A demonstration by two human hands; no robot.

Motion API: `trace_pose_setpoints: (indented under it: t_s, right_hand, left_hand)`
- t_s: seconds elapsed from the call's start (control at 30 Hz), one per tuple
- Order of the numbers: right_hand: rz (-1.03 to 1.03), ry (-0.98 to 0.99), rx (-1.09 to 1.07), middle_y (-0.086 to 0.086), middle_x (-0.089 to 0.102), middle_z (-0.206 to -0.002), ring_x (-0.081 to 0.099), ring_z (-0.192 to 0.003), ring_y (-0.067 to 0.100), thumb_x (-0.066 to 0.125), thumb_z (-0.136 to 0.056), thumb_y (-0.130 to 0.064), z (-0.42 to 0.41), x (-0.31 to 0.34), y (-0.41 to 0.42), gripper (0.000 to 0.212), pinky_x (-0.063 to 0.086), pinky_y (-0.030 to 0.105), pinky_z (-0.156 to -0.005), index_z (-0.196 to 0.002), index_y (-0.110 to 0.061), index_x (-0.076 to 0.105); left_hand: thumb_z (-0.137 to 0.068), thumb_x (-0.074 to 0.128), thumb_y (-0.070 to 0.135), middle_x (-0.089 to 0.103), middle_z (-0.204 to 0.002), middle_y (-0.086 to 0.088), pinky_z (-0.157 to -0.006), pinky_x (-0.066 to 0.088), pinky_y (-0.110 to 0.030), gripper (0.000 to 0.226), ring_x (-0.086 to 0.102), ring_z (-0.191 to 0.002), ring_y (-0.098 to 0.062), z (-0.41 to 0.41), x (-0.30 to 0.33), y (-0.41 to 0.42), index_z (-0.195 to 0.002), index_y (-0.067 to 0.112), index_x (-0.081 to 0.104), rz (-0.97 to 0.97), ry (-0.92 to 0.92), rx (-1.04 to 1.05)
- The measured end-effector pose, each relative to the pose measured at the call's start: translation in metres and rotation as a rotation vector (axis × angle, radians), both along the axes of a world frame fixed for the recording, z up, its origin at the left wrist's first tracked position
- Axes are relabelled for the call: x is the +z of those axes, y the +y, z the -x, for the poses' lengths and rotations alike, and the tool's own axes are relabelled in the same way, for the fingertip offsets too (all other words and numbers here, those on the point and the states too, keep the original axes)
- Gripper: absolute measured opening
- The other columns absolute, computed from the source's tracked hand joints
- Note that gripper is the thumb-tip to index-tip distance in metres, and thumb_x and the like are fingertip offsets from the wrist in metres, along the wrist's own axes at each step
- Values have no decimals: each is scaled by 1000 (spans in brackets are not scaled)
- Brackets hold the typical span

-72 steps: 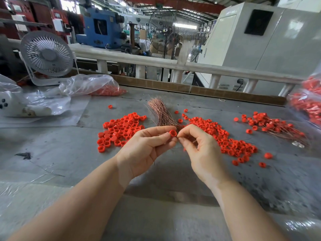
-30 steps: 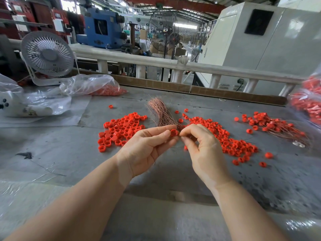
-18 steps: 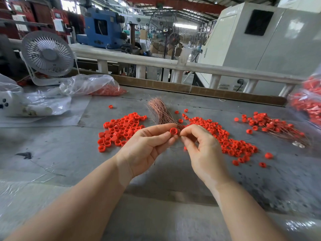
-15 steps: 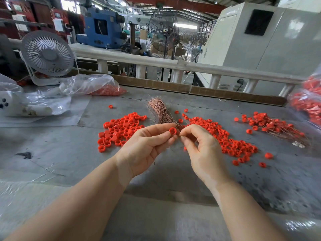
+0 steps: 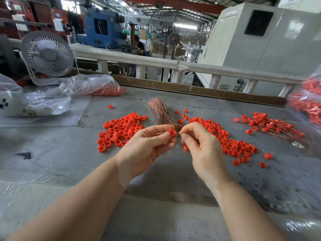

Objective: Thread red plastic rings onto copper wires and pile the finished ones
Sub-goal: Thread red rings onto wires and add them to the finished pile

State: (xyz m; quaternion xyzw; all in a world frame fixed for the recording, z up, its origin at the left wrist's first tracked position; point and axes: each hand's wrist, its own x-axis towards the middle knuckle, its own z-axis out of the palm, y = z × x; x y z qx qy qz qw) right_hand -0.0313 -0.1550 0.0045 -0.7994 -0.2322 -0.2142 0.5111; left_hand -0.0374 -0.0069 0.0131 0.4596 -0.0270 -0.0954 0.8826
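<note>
From the head camera, the left hand (image 5: 147, 146) pinches one red ring (image 5: 172, 132) between thumb and forefinger, with the ring's opening turned toward the right hand (image 5: 199, 145). I think this is so that a wire end can enter the hole straight. The right hand has its thumb and forefinger pressed together just beside the ring, probably on a thin copper wire. The wire itself is too fine to see there; only a faint dark line shows below the hands.

The bundle of wires (image 5: 160, 112) lies on the table (image 5: 52, 150) just behind the hands, between two heaps of loose rings (image 5: 119, 129), so both supplies are near to reach. The finished pile (image 5: 272, 126) lies well apart at the right, which keeps it separate.

At the right edge a bag of red parts (image 5: 311, 101) is cut off and blurred.
</note>
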Motion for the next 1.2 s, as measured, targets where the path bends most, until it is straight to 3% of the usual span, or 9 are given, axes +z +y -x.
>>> trace_pose_setpoints:
  t_s: [0.53, 0.77, 1.07, 1.2]
  right_hand:
    - [44, -27, -2, -7, 64, -69, 62, -68, 15, 58, -88, -12, 0, -3, -3, 18, 51, 46, -67, -77, -27, 57]
    - [43, -32, -1, -7, 62, -68, 60, -68, 16, 57, -86, -16, 2, -1, -2, 14, 50, 46, -67, -77, -27, 57]
    - [85, -20, -56, -9, 57, -66, 54, -66, 15, 58, -88, -5, 3, 2, -2, 17, 48, 42, -68, -78, -18, 57]
    - [68, -9, -73, -10, 56, -65, 54, -66, 16, 56, -89, -5, 2, 0, -2, 24, 48, 44, -69, -76, -25, 53]
  left_hand:
    - [-68, 57, 0, 70, -74, -10, -61, 56, -18, 22, 69, -65, -13, 0, 2, 0, -77, 5, 76, 47, 26, -53]
    - [-67, 57, 1, 70, -73, -10, -61, 56, -19, 22, 69, -64, -13, 1, 1, 0, -76, 5, 76, 36, 24, -43]
    - [-68, 61, 5, 68, -73, -11, -59, 55, -18, 17, 65, -63, -12, -1, -1, -1, -78, 4, 74, 15, 18, 8]
    - [-83, 55, -2, 67, -70, -8, -59, 54, -18, 14, 64, -61, -10, -2, -3, -2, -87, 3, 67, -64, -43, 107]
